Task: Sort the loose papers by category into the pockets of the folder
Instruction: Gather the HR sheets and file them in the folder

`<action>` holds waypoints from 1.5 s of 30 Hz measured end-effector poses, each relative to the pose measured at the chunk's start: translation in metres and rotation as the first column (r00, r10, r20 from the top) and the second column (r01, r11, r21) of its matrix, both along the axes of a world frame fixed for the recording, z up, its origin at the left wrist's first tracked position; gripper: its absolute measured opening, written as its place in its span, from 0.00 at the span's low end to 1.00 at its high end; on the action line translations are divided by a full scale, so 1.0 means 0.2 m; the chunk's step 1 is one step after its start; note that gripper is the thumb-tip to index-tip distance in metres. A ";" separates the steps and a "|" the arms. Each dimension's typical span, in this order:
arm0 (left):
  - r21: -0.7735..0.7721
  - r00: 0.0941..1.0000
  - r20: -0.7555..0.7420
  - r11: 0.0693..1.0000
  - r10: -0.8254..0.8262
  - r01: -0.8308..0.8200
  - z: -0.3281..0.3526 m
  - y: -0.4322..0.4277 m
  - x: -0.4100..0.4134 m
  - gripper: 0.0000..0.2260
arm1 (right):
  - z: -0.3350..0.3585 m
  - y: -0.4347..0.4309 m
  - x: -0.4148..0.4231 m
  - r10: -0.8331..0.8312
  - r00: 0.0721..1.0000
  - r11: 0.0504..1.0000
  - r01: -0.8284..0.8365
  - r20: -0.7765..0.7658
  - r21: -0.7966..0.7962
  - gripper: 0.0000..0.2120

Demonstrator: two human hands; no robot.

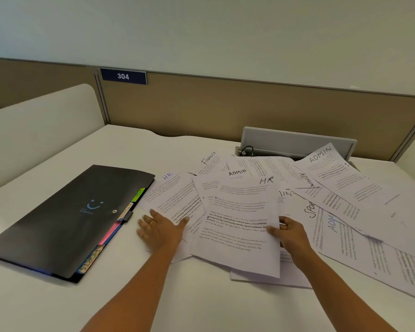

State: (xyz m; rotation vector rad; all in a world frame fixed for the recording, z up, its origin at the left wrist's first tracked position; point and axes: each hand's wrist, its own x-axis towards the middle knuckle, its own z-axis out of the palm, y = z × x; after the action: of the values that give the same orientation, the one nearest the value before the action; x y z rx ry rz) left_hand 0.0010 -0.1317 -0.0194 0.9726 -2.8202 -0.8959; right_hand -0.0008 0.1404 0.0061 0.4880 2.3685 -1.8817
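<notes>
An ADMIN sheet [331,200] half covers the SPOR heading [311,210], and the rightmost papers [412,271] run off-frame.

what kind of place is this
Probably an office cubicle: a tan partition panel carrying a blue number plate reading 304, and a white desk with a grey flip-up cable box.

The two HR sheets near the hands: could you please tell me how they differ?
The blue-labelled HR sheet has its heading in blue ink; the black-labelled HR sheet in black. The left hand rests flat on the first; the right hand pinches the second's edge. The second lies uppermost, the first partly covered. Both are white printed pages.
</notes>
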 end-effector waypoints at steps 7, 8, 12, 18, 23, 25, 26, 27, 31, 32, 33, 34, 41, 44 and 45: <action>-0.198 0.989 0.046 0.969 -0.143 0.149 -0.08 0.03 -0.01 0.41 | -0.01 0.03 -0.02 -0.002 1.000 1.000 0.002 -0.005 -0.002 0.18; -0.198 0.986 0.053 0.966 -0.155 0.163 -0.07 0.03 -0.01 0.40 | -0.01 0.03 -0.02 -0.002 1.000 1.000 0.002 -0.005 0.002 0.18; -0.151 0.980 0.050 0.968 -0.194 0.200 -0.03 0.05 -0.03 0.38 | -0.02 0.03 -0.03 -0.005 1.000 1.000 0.005 -0.006 -0.005 0.19; 0.041 0.948 -0.237 0.973 -0.211 0.227 -0.01 0.09 -0.07 0.37 | -0.02 0.05 -0.04 -0.014 1.000 1.000 0.014 -0.019 0.007 0.17; 0.221 0.846 -0.517 0.934 -0.132 0.280 0.11 0.12 -0.02 0.32 | -0.03 0.10 -0.04 -0.027 1.000 1.000 0.027 -0.003 -0.009 0.15; 0.257 0.797 -0.596 0.919 -0.094 0.301 0.19 0.11 -0.01 0.32 | -0.04 0.10 -0.03 -0.033 0.999 0.999 0.033 0.013 -0.011 0.15; 0.266 0.769 -0.636 0.917 -0.064 0.297 0.24 0.10 0.00 0.32 | -0.04 0.10 -0.03 -0.036 0.999 0.999 0.036 0.014 -0.014 0.15; 0.264 0.739 -0.673 0.922 -0.035 0.283 0.30 0.09 0.01 0.32 | -0.04 0.10 -0.03 -0.038 0.999 0.999 0.038 0.013 -0.018 0.14; 0.248 0.637 -0.770 0.942 0.049 0.226 0.51 0.03 0.03 0.32 | -0.03 0.08 -0.03 -0.057 0.998 0.997 0.058 0.024 -0.048 0.11; 0.280 0.615 -0.784 0.933 0.086 0.226 0.55 0.00 0.03 0.32 | -0.02 0.08 -0.03 -0.062 0.998 0.996 0.063 0.026 -0.065 0.11; 0.327 0.597 -0.791 0.916 0.132 0.232 0.59 -0.03 0.03 0.33 | -0.02 0.07 -0.03 -0.068 0.997 0.994 0.070 0.026 -0.089 0.10; 0.383 0.587 -0.789 0.893 0.183 0.237 0.61 -0.06 0.02 0.33 | -0.01 0.07 -0.03 -0.076 0.997 0.990 0.078 0.027 -0.119 0.10; 0.699 0.775 -0.593 0.617 0.217 0.361 0.58 -0.12 0.00 0.31 | 0.04 0.04 -0.02 -0.047 0.998 0.946 0.060 0.051 -0.319 0.12; 0.740 0.851 -0.515 0.554 0.100 0.383 0.47 -0.09 0.01 0.28 | 0.09 0.03 0.00 -0.022 0.999 0.893 0.040 0.045 -0.447 0.11; 0.762 0.873 -0.481 0.530 0.076 0.373 0.44 -0.08 0.01 0.28 | 0.10 0.03 0.00 -0.013 0.999 0.878 0.032 0.043 -0.477 0.12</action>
State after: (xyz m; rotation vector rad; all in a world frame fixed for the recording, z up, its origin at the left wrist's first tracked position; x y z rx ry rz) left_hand 0.0031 -0.1474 0.0678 0.3705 -1.9779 -2.2792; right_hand -0.0002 0.1462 0.0255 0.4937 1.7738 -2.3334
